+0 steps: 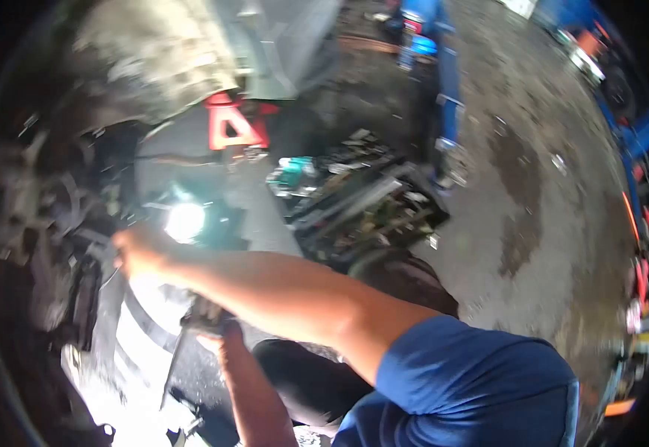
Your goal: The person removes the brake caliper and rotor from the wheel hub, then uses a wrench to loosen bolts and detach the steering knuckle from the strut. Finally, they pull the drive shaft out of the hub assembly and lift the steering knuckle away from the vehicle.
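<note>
My right hand [144, 252] reaches across to the left, beside dark, greasy vehicle parts [41, 216]. Its fingers are curled in; motion blur hides what they hold, if anything. Below that arm, my left hand [224, 339] is closed around the dark end of a tool with a long thin metal shaft [174, 365], which points down and to the left. My right forearm partly covers this hand. A glaring work lamp [185, 221] shines just above my right wrist. Strong light washes out the area beneath both hands.
A red jack stand [236, 128] stands beyond the lamp, by a hanging grey sheet [280, 52]. Loose tools fill a dark tray [369, 205], with a teal item [292, 173] at its edge. A long blue bar [448, 89] lies on the stained concrete floor [548, 186]. Shop clutter lines the far right.
</note>
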The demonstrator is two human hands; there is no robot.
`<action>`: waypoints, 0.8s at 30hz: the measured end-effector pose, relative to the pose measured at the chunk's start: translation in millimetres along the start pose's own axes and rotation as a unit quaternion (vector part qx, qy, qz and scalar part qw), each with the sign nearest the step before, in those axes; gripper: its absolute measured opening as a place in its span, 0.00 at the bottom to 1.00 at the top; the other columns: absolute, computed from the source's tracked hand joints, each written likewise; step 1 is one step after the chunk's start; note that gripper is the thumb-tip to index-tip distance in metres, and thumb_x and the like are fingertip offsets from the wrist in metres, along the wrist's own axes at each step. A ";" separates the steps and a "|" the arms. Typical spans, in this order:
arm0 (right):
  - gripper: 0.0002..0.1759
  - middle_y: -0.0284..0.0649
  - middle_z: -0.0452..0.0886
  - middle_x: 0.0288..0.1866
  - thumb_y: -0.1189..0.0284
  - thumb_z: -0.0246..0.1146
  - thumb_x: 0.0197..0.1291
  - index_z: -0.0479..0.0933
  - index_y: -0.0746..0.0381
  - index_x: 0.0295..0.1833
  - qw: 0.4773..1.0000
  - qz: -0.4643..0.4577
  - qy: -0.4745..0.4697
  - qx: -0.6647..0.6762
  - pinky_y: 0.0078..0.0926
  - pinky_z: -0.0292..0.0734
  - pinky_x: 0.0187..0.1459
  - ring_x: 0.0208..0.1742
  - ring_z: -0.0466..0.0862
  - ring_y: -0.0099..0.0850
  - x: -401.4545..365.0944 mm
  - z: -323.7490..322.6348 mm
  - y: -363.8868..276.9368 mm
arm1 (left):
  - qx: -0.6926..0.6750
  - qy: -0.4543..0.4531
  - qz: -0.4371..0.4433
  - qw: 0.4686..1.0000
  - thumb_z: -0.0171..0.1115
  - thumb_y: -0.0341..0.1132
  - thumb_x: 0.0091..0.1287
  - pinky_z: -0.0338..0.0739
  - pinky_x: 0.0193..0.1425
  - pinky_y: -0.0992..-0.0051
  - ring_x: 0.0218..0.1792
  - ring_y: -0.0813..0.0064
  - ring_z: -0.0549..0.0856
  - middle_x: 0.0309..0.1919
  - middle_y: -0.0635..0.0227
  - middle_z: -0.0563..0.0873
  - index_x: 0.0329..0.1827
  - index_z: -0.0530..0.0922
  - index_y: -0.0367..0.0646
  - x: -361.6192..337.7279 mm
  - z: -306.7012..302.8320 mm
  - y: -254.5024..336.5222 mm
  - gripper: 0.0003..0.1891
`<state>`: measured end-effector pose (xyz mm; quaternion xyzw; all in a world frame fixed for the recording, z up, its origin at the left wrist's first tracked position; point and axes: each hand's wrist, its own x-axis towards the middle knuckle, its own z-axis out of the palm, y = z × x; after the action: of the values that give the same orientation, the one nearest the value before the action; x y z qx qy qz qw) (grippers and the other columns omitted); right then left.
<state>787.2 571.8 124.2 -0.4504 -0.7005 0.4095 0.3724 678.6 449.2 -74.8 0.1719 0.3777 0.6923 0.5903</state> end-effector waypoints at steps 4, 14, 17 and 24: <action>0.11 0.51 0.86 0.33 0.65 0.65 0.64 0.83 0.59 0.47 0.991 -0.062 0.073 0.089 0.42 0.82 0.40 0.35 0.88 0.44 -2.6 10.2 17.0 | 0.243 0.116 0.025 0.963 0.42 0.63 0.74 0.79 0.35 0.50 0.44 0.54 0.84 0.56 0.56 0.83 0.66 0.72 0.43 -17.6 15.8 7.4 0.34; 0.16 0.52 0.87 0.37 0.63 0.68 0.64 0.82 0.64 0.50 0.992 -0.100 0.043 0.069 0.36 0.82 0.43 0.39 0.90 0.45 -14.7 -29.6 21.5 | -0.088 0.124 -0.065 0.986 0.36 0.65 0.77 0.72 0.62 0.42 0.61 0.46 0.78 0.61 0.53 0.80 0.63 0.73 0.44 -0.3 -20.7 -21.8 0.34; 0.17 0.53 0.88 0.44 0.63 0.67 0.65 0.82 0.65 0.51 0.990 -0.104 0.022 0.088 0.36 0.81 0.49 0.47 0.89 0.45 -11.9 -30.0 27.9 | -0.101 0.133 -0.050 0.985 0.38 0.62 0.78 0.73 0.63 0.43 0.59 0.47 0.79 0.58 0.53 0.81 0.60 0.74 0.41 0.5 -24.6 -26.6 0.32; 0.12 0.38 0.85 0.33 0.67 0.68 0.66 0.82 0.65 0.47 0.987 -0.084 0.033 0.135 0.25 0.77 0.39 0.33 0.82 0.23 -22.3 -36.1 42.5 | 0.005 0.210 0.076 0.975 0.55 0.53 0.78 0.77 0.52 0.69 0.44 0.70 0.83 0.43 0.60 0.86 0.48 0.79 0.33 -11.3 4.0 -25.8 0.25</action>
<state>840.2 570.5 96.2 -0.3485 -0.6619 0.4524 0.4856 701.8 440.2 -88.5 0.0536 0.4825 0.7541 0.4422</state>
